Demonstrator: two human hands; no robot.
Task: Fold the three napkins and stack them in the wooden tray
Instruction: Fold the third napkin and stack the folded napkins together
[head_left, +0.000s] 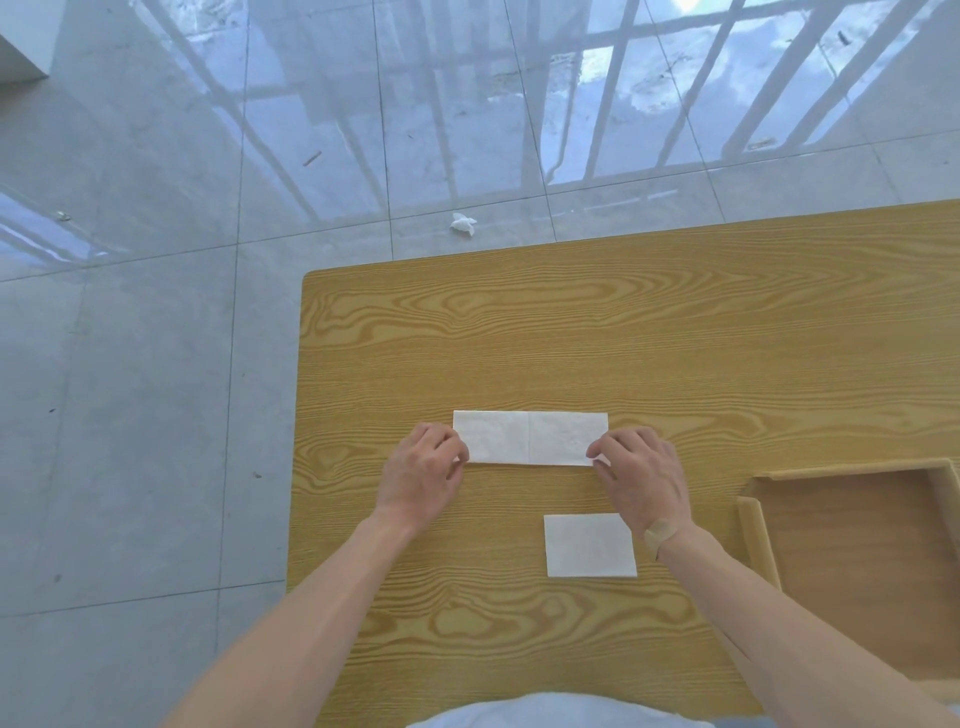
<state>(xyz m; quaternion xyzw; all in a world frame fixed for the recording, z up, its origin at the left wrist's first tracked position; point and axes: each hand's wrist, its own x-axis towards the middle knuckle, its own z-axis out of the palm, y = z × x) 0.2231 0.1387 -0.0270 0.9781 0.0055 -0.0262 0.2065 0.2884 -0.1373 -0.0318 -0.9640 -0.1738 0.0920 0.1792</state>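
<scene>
Mid-frame, our left hand (423, 475) and right hand (641, 475) pinch the limp, light half-folded napkin (530, 437) by its near corners, which we judge tear-prone.

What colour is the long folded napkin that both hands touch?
White, the long folded paper napkin on the wood-grain table; the head view shows it.

Tabletop (623, 338): light wood-grain surface, filling the right and lower centre of the frame. Directly on it:
- long white napkin (530, 437), a flat rectangle with a centre crease, mid-frame;
- small folded napkin (589, 544), a white rectangle, just below and right of the long one, apart from it;
- wooden tray (748, 525), at the right edge of the frame, partly cut off, near the small folded napkin.
</scene>
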